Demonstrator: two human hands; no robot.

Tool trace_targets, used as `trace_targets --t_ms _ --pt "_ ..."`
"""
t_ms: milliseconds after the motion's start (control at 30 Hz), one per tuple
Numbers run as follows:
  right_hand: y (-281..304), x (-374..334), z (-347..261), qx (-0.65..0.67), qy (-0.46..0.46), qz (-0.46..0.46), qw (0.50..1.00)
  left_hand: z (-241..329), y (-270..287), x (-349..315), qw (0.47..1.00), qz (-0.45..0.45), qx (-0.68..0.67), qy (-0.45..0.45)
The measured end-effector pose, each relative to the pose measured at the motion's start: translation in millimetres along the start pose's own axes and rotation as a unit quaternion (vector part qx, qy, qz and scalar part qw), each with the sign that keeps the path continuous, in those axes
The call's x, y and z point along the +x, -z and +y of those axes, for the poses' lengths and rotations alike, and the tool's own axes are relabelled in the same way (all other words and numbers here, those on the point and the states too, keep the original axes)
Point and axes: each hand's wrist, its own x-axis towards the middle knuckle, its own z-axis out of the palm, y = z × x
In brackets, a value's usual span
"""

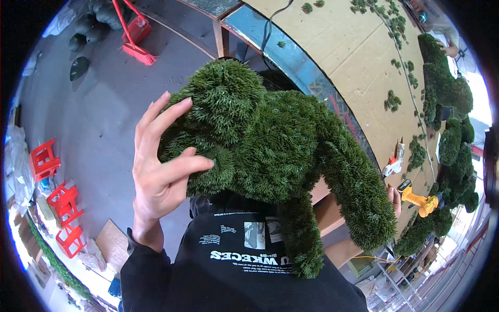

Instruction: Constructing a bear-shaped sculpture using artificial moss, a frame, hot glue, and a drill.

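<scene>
A figure covered in artificial green grass [280, 140], with a rounded head and long limbs, lies across my lap area in front of my black sweatshirt. My left hand [163, 166] is beside its head, with fingers spread and thumb apart; the thumb and fingertips rest on or just over the grass. Around the outer edge of the right limb [358, 192] come the fingers of my right hand [395, 200]. The limb hides most of that hand, and it appears to hold the figure from behind. Another limb [301, 239] hangs down over my sweatshirt.
On the tan workbench [332, 41] lie green tufts [392, 100], a glue gun [395, 160] and a yellow cordless drill [418, 200]. More grass figures [447, 88] line its far side, near another person's hand [451, 49]. Red stools [65, 203] and a broom [139, 53] stand left.
</scene>
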Motion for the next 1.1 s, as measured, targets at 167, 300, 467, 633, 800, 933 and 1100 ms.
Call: trace_targets --t_ms 167,300,467,633,800,933,1100 --pt "-23.1 6.6 -17.1 0.031 0.018 -0.024 0.999 3.2 1.9 -6.2 0.999 -0.012 -0.019 0.048" --pt "-41.5 7.7 -40.9 0.039 0.034 -0.033 0.998 13.1 -0.6 -8.3 0.996 0.004 -0.02 0.091" --pt "-44.1 10.4 -38.0 0.068 0.017 -0.046 0.996 10.9 4.2 -12.1 0.995 -0.016 -0.028 0.096" --pt "-45.5 7.9 -36.5 0.078 0.006 -0.039 0.996 -2.8 9.6 -11.1 0.994 -0.054 -0.051 0.077" --pt "-48.8 3.3 -39.9 0.059 0.015 -0.044 0.997 -6.1 11.0 -12.9 0.994 -0.059 -0.056 0.07" --pt "-49.8 7.8 -30.4 0.087 0.003 -0.039 0.995 -7.7 8.2 -13.7 0.993 -0.053 -0.077 0.076" --pt "-47.7 7.4 -33.4 0.074 0.001 -0.035 0.997 -5.4 11.6 -12.1 0.992 -0.045 -0.092 0.078"
